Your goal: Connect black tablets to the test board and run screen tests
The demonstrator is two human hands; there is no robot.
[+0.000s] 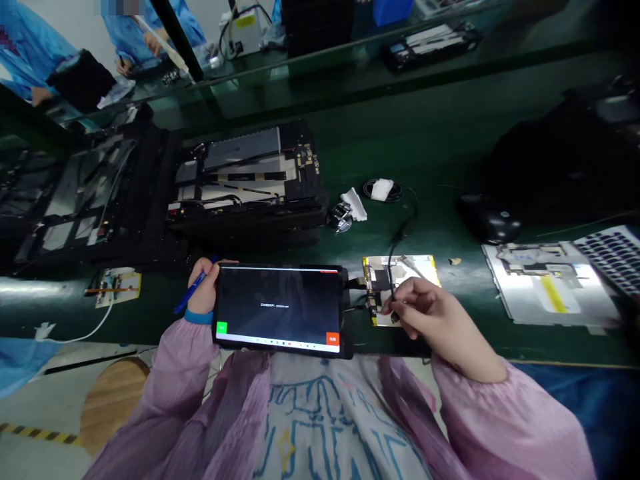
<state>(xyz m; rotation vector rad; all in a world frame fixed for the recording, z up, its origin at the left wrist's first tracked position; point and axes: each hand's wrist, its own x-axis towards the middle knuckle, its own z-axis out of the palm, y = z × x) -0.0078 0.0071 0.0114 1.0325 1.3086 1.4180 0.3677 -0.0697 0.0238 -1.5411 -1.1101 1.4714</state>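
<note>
My left hand (203, 288) is closed around a blue pen (193, 291) and grips the left edge of a lit tablet screen (280, 310). Green and red buttons show in the screen's lower corners. Short flat cables join the screen's right side to a battery with a small circuit board (414, 267), yellow tape along its edges. My right hand (417, 310) pinches the end of a thin black cable (391, 263) over that board; the fingers hide the tip. The cable leads back to a coil (370, 190) with a white wrap.
Stacks of opened tablet bodies (250, 193) stand behind and left. A metal back panel (555, 293) lies at the right, near a dark mouse-like object (493, 220). A small metal part (340, 217) sits mid-table. Co-workers in blue sleeves (37, 43) work across the bench.
</note>
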